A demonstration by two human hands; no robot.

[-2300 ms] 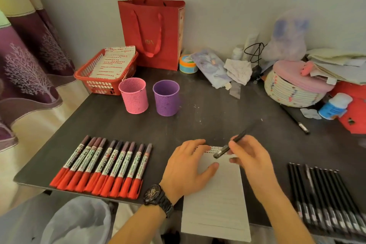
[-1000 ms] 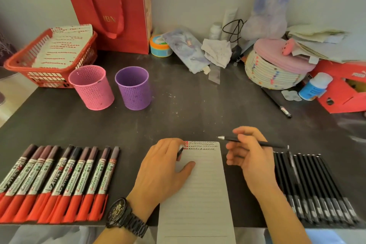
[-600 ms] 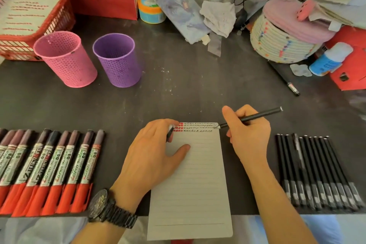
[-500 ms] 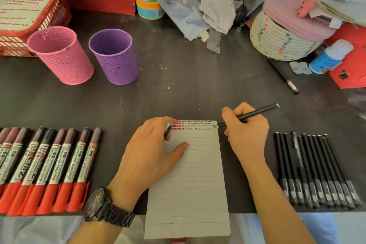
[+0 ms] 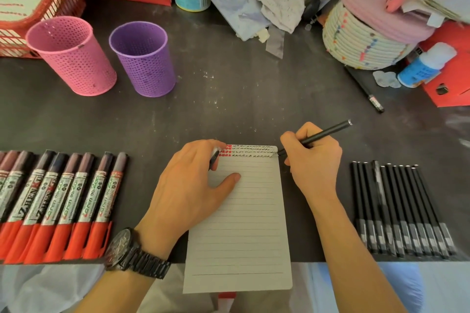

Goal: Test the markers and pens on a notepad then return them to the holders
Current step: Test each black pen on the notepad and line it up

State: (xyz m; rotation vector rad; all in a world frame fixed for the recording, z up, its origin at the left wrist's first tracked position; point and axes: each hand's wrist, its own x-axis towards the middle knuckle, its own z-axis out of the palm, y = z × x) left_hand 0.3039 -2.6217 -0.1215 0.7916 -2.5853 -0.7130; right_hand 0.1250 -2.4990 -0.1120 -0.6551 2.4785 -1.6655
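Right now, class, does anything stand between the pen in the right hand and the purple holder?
Nothing visible. Bare table lies between pen and purple holder; the left hand, pinching the cap, rests on the notepad beside that path.

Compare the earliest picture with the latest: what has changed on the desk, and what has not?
The right hand turned the black pen into a writing grip and lowered its tip to the top right corner of the notepad. The left hand still presses the notepad, a pen cap pinched between its fingers. The red markers, the row of black pens, the pink holder and the purple holder stayed put.
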